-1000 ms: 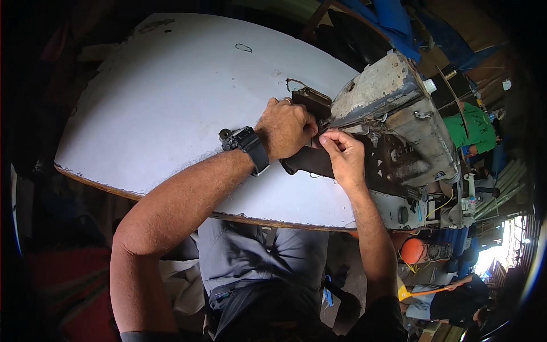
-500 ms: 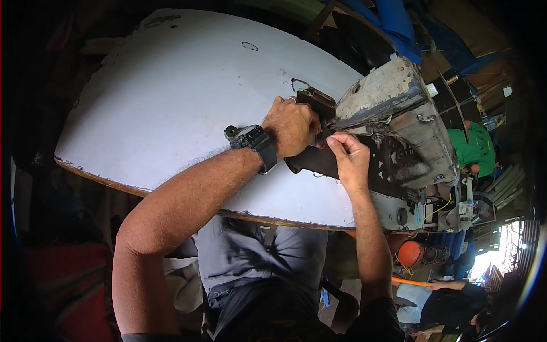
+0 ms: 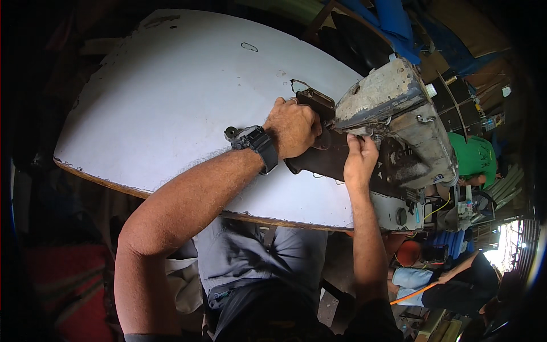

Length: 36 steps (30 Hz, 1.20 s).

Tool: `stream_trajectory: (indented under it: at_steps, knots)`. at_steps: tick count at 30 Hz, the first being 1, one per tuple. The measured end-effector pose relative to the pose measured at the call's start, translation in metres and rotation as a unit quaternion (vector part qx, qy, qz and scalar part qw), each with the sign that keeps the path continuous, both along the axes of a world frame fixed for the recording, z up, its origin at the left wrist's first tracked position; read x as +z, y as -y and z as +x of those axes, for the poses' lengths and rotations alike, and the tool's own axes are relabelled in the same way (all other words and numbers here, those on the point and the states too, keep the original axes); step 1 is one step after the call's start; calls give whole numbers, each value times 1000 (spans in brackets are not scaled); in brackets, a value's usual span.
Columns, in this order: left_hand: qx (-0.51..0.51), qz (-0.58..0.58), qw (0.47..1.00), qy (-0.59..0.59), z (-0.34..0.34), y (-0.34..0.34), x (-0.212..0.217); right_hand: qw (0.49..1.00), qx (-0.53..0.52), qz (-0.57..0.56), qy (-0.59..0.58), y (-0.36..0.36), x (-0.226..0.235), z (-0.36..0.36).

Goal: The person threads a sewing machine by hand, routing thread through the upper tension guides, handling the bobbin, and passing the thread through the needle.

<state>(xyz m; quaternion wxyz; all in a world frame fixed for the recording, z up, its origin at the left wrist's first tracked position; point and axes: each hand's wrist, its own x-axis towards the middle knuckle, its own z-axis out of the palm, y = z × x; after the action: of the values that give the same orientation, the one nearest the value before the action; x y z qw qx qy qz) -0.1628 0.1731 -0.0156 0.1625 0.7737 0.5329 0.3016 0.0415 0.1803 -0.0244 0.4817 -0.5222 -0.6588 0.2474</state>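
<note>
A worn grey sewing machine (image 3: 419, 108) stands at the right of a white tabletop (image 3: 165, 102), its dark bed (image 3: 327, 162) lying under my hands. My left hand (image 3: 292, 130), with a black watch (image 3: 259, 146) on the wrist, is curled closed beside the needle end of the machine. Its fingertips are turned away, so what they grip is hidden. Just under the machine head, my right hand (image 3: 360, 162) pinches thumb and fingers together next to a small metal knob (image 3: 377, 138). Anything in that pinch is too small to make out.
The table's chipped front edge (image 3: 250, 216) runs just before my lap. At the right, a person in a green shirt (image 3: 472, 154) and another in black (image 3: 464, 290) holding an orange rod (image 3: 416, 293) are nearby. Blue cloth (image 3: 399, 28) hangs beyond the machine.
My right hand has moved a little right, from near my left hand to beside the metal knob. My left hand has barely shifted. The person in black has moved.
</note>
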Motion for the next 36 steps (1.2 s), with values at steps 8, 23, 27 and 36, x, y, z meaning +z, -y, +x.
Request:
stream_trajectory:
  at_steps: [8, 23, 27, 36]
  knots:
    - [9, 17, 1000, -4, 1, 1, -2, 988, 64, -111, 87, -9, 8, 2]
    - [5, 16, 1000, 2, 1, 1, -3, 989, 111, -73, 72, -5, -5, -10]
    - [0, 17, 1000, 2, 0, 1, -1, 988, 114, -61, 87, -4, -2, -9]
    - [-23, 42, 998, -36, 2, -1, 0, 998, 40, 35, 45, -20, -9, 11]
